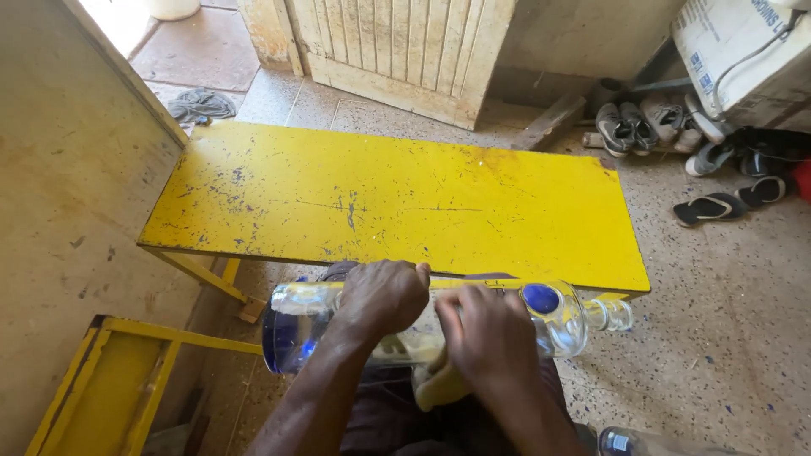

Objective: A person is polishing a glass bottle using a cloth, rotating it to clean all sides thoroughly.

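At the lower left of the frame a yellow painted metal frame point(110, 384) is standing on the floor beside the pale wall. Just right of it, in the lower middle, a large clear glass bottle with a blue base and a blue round emblem point(557, 325) is lying on its side across the person's lap, just in front of the near edge of the long scratched yellow wooden bench point(397, 198). Its long axis is running nearly level across the frame: the wide blue base is pointing toward the left and the narrow open neck toward the right, tilted slightly upward.

The left hand point(382, 295) is curling closed over the top of the bottle's body near the base end, gripping it. The right hand point(490, 338) is pressing a crumpled yellowish cloth point(435, 380) against the glass at the middle of the bottle, fingers closed over the cloth.

At the upper right, several grey and black shoes and sandals point(676, 127) are lying on the speckled floor beneath a white cardboard box point(735, 51).
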